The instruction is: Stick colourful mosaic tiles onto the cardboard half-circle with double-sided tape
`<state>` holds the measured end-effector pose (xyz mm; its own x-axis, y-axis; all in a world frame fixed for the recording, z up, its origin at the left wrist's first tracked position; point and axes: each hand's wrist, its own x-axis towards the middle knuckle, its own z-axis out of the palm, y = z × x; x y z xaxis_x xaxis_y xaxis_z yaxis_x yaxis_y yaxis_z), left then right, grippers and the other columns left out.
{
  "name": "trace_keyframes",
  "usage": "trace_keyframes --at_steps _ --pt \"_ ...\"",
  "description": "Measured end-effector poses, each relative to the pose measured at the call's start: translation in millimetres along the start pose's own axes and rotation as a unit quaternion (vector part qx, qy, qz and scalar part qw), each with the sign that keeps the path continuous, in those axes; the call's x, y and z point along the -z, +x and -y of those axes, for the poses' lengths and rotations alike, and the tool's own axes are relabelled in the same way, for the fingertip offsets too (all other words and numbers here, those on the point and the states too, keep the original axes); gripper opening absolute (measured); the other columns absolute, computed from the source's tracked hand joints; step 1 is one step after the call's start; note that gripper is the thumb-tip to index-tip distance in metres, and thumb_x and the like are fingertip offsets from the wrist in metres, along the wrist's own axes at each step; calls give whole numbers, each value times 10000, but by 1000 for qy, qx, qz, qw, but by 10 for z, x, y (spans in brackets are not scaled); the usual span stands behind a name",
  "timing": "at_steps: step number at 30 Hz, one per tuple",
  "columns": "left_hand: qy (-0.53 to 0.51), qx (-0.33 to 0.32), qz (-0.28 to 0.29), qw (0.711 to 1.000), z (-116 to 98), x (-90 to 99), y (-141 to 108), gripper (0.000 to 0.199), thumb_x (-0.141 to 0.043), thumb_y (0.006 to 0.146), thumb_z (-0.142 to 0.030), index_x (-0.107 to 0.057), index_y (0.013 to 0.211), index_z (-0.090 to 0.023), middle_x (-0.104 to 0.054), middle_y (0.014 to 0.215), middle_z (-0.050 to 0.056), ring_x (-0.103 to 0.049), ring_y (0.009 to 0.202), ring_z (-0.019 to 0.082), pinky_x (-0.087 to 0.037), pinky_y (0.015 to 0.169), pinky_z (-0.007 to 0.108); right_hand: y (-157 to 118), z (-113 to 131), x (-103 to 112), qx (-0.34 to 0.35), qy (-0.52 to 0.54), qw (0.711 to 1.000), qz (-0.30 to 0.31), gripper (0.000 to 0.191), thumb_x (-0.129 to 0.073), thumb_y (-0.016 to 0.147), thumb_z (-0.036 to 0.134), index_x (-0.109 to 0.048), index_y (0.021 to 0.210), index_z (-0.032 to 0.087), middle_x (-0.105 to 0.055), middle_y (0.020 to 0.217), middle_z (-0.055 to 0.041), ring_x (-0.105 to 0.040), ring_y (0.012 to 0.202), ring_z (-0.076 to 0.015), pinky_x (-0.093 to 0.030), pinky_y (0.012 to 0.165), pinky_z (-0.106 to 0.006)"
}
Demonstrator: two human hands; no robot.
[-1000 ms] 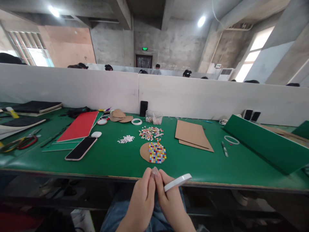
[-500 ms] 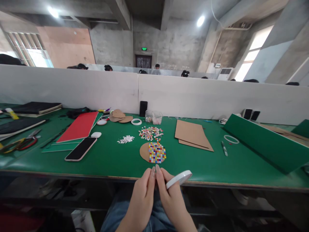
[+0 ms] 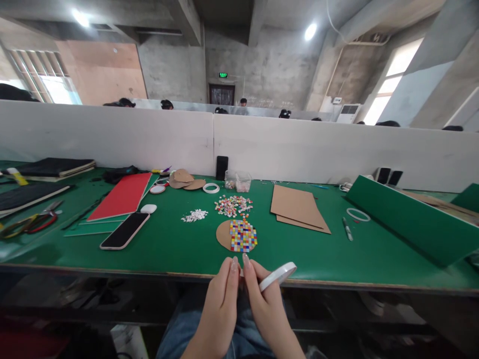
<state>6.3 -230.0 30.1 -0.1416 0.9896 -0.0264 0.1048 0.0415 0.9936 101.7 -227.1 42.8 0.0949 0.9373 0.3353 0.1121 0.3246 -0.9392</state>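
Head view, right hand (image 3: 267, 306) gripping a white tape roll (image 3: 277, 276) at the table's (image 3: 168, 249) near edge, left hand (image 3: 220, 309) fingertips pinched against it, mosaic-covered cardboard disc (image 3: 237, 235) just beyond, phone (image 3: 124, 230) far left.

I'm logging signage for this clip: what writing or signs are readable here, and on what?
Green lit sign over the far door: glowing, but too small and blurred to read.
Tape roll in the right hand, phone, marker: no legible text.
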Motion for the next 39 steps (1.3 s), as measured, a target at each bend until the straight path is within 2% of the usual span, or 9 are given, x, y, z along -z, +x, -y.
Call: trace_keyframes --at_steps 4,7,11,16,21,24,27,30,39 --pt "50 -109 74 990 -156 16 -8 262 -385 881 -412 -505 788 -198 -607 805 34 -583 764 159 -478 705 250 10 27 11 0 -6 1000 7 357 -399 904 366 -501 621 173 -427 572 21 -404 567 -112 -380 543 -199" --pt "66 -148 99 982 -250 16 -25 272 -336 905 -386 -439 727 -208 -519 692 -11 -511 654 131 -439 645 223 13 53 15 -1 3 1000 13 346 -395 907 353 -503 631 173 -443 587 16 -408 578 -112 -378 547 -200" --pt "54 -137 114 983 -249 9 -37 259 -324 909 -368 -434 736 -210 -503 703 -14 -503 669 133 -428 656 218 1 55 19 4 -1 1000 16 352 -378 913 342 -470 615 180 -412 577 24 -390 565 -109 -364 531 -199" --pt "36 -131 101 986 -173 24 -17 233 -339 894 -342 -498 787 -209 -559 749 4 -541 729 147 -443 696 223 -11 21 32 48 -107 993 21 339 -410 896 321 -408 585 186 -371 534 49 -360 506 -94 -310 475 -194" --pt "45 -97 84 991 -128 35 5 270 -367 858 -370 -570 891 -196 -643 947 69 -590 897 194 -460 801 275 3 -16 15 87 -189 978 10 337 -383 905 309 -375 589 193 -389 521 50 -381 473 -89 -301 463 -194" --pt "59 -70 64 994 -106 34 -1 370 -386 823 -418 -570 1019 -163 -617 1118 125 -565 1037 231 -434 898 324 0 -16 9 90 -210 974 8 335 -347 917 318 -402 610 196 -426 524 39 -414 477 -101 -330 477 -200" --pt "79 -56 53 994 -92 32 3 469 -383 802 -448 -549 1095 -121 -587 1182 165 -538 1103 253 -407 946 358 -1 -1 22 79 -219 972 28 333 -318 927 318 -455 651 194 -502 562 11 -474 510 -119 -365 508 -209" --pt "101 -70 50 991 -104 28 18 472 -366 808 -446 -556 1083 -113 -611 1143 173 -562 1071 255 -424 925 362 8 14 45 69 -229 970 46 346 -305 931 336 -488 673 195 -531 582 -5 -503 535 -135 -389 533 -219" --pt "93 -121 79 985 -215 21 2 340 -326 864 -399 -582 801 -182 -682 897 101 -627 768 192 -486 717 272 7 16 72 50 -170 982 71 341 -316 933 341 -498 686 193 -499 601 2 -486 568 -133 -411 569 -217"
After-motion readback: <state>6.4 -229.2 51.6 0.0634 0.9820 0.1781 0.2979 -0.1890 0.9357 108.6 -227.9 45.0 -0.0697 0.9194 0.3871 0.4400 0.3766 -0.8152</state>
